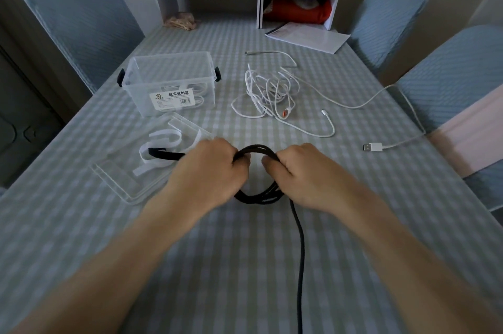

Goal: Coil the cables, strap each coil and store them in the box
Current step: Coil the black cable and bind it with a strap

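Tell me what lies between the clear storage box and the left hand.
In the head view, the box's clear lid lies between the storage box and the left hand, with white straps and a black strap on it.

Ahead of the fingers [242,161], bare surface [231,42] runs between the clear box [170,83] and the tangled white cables [272,91]. Just left of them, the lid [122,178] and its straps [163,140] block the way. Behind, only the black cable [299,252] trails.

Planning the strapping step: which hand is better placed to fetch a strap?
Probably the left hand: the white straps lie on the clear lid just beside it, while the right hand can keep gripping the black cable coil.
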A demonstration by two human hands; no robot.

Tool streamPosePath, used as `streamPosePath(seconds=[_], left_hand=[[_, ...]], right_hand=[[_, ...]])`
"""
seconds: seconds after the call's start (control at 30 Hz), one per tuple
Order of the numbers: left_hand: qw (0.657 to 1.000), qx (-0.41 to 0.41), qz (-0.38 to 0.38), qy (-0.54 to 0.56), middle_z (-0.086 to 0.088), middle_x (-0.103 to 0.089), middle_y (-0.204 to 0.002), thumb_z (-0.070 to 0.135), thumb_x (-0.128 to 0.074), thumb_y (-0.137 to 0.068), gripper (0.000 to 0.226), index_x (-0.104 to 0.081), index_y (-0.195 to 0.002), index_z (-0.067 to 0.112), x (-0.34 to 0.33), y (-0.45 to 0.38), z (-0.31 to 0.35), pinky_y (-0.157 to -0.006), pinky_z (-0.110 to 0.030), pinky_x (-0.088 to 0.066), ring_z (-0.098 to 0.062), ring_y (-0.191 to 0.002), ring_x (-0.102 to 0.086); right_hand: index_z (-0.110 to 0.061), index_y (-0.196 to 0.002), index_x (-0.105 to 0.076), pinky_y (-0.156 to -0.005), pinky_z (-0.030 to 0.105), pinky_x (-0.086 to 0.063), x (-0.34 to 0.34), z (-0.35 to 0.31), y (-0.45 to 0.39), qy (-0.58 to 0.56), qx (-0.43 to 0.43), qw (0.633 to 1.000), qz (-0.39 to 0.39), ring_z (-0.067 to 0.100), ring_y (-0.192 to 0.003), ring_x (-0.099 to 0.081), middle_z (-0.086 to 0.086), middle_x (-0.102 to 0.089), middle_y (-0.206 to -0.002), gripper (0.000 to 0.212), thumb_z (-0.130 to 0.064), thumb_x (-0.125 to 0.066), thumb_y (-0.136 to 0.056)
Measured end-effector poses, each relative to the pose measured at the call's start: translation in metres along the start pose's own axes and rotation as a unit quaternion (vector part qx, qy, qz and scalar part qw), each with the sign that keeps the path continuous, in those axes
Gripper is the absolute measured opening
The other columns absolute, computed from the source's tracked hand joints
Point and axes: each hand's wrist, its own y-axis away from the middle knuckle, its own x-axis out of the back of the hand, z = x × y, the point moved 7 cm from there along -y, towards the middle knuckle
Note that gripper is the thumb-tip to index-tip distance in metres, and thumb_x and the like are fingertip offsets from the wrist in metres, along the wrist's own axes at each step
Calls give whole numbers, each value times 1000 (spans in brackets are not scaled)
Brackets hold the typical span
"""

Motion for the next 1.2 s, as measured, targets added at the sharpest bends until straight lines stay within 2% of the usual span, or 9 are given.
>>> streamPosePath(seconds=[0.1,0.2,0.3,0.5,0.63,0.73,0.83,1.0,1.2], left_hand=[[967,-151,79,-187,5,-50,-63,39,-52,-90,30,-49,-67,20,9,9,23,-50,-27,-30,-19,-60,-52],[949,-186,81,-243,6,-37,-57,46,-43,-97,38,-46,-67,22,6,12,29,-50,-28,-28,-19,-57,-43],[972,-115,90,-182,2,-41,-56,53,-35,-99,52,-42,-61,19,13,4,16,-51,-30,-31,-23,-56,-45],[998,9,51,-36,-6,-54,-61,36,-47,-98,45,-48,-61,11,5,-14,-17,-50,-31,-33,-29,-63,-55],[995,67,77,-9,-5,-54,-64,30,-48,-97,38,-53,-66,8,15,-20,-33,-48,-27,-29,-22,-62,-51],[991,102,88,-24,-3,-54,-64,32,-45,-99,40,-59,-72,6,21,-22,-42,-48,-26,-26,-15,-59,-47],[988,111,102,-32,-2,-55,-64,31,-45,-98,40,-60,-72,5,27,-21,-47,-48,-26,-23,-18,-59,-46],[983,115,83,115,-21,-64,-62,31,-49,-93,46,-60,-70,-7,19,-17,-39,-56,-35,-46,-33,-60,-61],[976,68,99,179,-22,-60,-57,32,-48,-95,52,-57,-65,-10,11,-7,-17,-60,-43,-51,-36,-60,-61]], right_hand=[[-15,-57,-41,-50,29,-27,-4,-6,3,29,16,999,-33,14,-45,-39,0,-44,-53,50,-35,-42,-103],[-17,-54,-41,-49,29,-28,-3,-10,4,32,28,999,-30,14,-42,-38,0,-44,-49,49,-32,-46,-100],[-14,-56,-45,-47,30,-35,2,-8,4,7,7,1000,-11,15,-43,-42,1,-49,-51,45,-35,-56,-94],[-8,-67,-58,-46,30,-39,2,-8,10,-3,-68,997,-35,15,-47,-48,2,-58,-59,47,-51,-67,-82],[-7,-87,-69,-64,39,-56,0,-6,15,-8,-92,994,-54,22,-67,-67,7,-71,-73,43,-49,-72,-76],[-11,-72,-70,-49,27,-48,-6,1,17,-16,-115,985,-127,14,-46,-60,1,-69,-58,37,-46,-66,-84],[-12,-69,-69,-40,17,-36,-9,5,21,-104,-131,969,-181,9,-36,-46,-3,-62,-49,40,-42,-62,-94],[-8,-69,-63,-36,19,-33,-4,14,5,-329,-167,929,9,10,-34,-44,-1,-55,-45,45,-41,-56,-98],[-3,-76,-66,-38,22,-43,-16,10,2,-321,-166,931,50,15,-37,-56,5,-68,-56,43,-36,-52,-102]])
